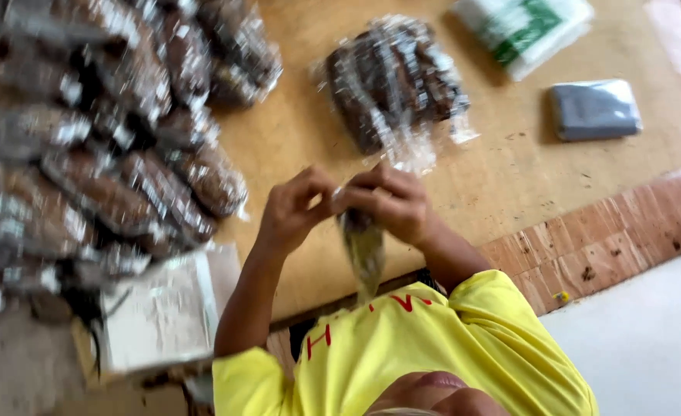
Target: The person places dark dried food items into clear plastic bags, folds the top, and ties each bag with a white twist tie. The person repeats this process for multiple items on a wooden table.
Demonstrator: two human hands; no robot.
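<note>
A heap of clear packets of brown pieces [117, 131] fills the upper left of the frame, stacked loosely as if set aside together; a single fuller packet [393, 81] lies apart at upper centre on the tan board [510, 177]. At upper right sit a white-and-green stack of bags [525, 23] and a flat grey pack [594, 109]. In the middle, both forearms rise from the yellow sleeves and meet — the left hand [294, 208] and right hand [390, 202] each pinch the top of a small clear bag [363, 246], fingers curled tight at its mouth, so it hangs free below them.
</note>
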